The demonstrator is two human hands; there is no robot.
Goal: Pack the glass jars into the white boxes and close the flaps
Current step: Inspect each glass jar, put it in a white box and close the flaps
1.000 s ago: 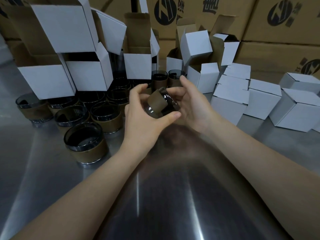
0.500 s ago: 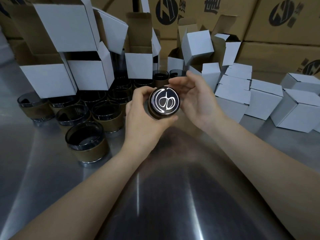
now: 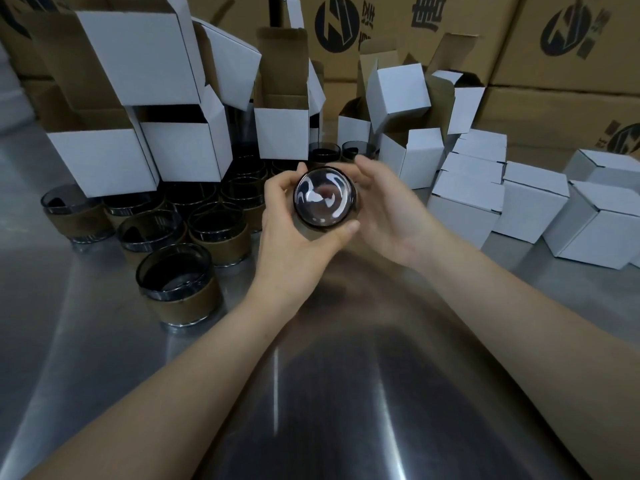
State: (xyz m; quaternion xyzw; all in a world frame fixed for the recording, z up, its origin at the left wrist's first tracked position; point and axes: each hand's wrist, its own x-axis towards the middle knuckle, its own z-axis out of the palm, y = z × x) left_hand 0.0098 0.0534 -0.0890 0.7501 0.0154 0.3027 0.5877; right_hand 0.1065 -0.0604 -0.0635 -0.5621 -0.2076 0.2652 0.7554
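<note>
Steel table [image 3: 90, 358], shiny, fills the near field. Brown printed cartons [image 3: 571, 46] are stacked along the far edge; at least four faces show black logos.

White boxes, open [image 3: 100, 157]: about ten, flaps up, piled far left to far centre; some sit on others and one is tilted. White boxes, closed [image 3: 533, 202]: six counted, grouped at the right, touching one another.

Glass jars on the table [image 3: 176, 282]: dark glass with brown paper bands, upright, clustered left of centre below the open boxes. About twelve visible; the far ones are partly hidden, so the count is not exact.

One more jar [image 3: 323, 197] is held in the air at centre, turned on its side with its round end facing the camera.

Left hand [image 3: 294, 244]: thumb and fingers clamped around this jar's sides. Right hand [image 3: 394, 220]: just right of the jar, fingers loosely spread and blurred; contact with the jar cannot be told.
</note>
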